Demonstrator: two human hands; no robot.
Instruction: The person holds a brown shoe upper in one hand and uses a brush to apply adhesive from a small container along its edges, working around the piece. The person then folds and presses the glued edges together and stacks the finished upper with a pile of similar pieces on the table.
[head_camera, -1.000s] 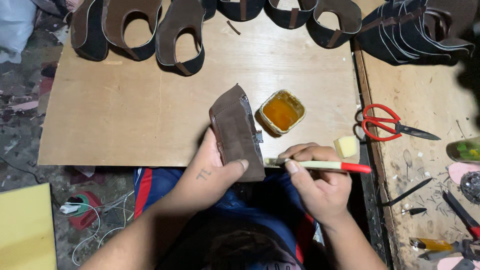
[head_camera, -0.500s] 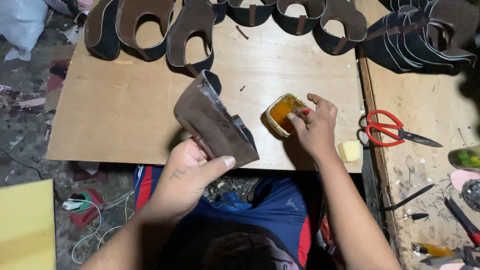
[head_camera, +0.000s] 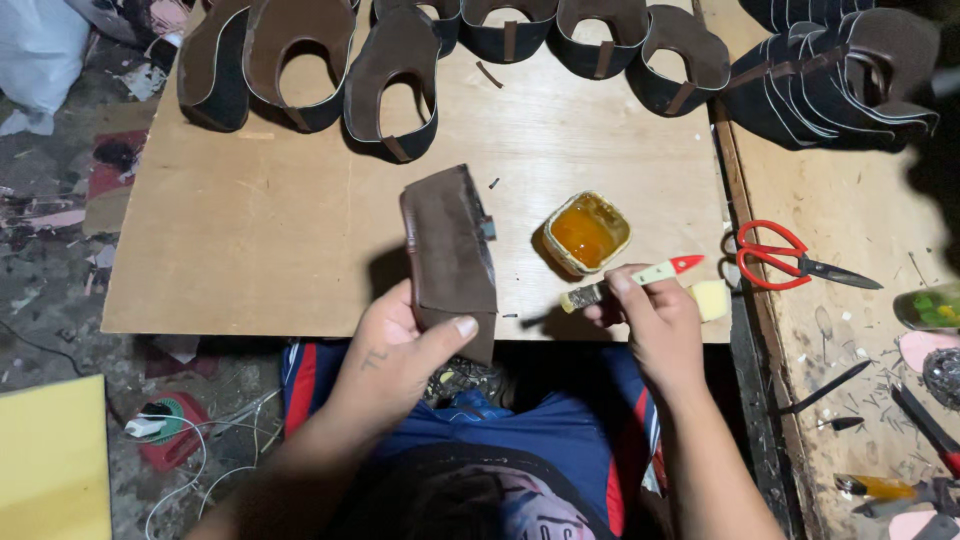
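Left hand (head_camera: 400, 350) is gripping the near end of a brown leather shoe upper (head_camera: 450, 250), thumb pressed across its near edge, fingers wrapped behind; the piece is being held upright over the near edge of the plywood board (head_camera: 250, 230). Right hand (head_camera: 655, 320) is pinching a small glue brush (head_camera: 630, 280), fingers closed around the pale handle; red tip is pointing right, bristles pointing left. The brush is hovering just near of a square tub of amber glue (head_camera: 588, 232), which is sitting on the board right of the upper. A yellow block (head_camera: 712, 300) is lying just right of the hand. Red-handled scissors (head_camera: 780, 255) are lying further right. More dark uppers (head_camera: 400, 70) are lining the far edge.
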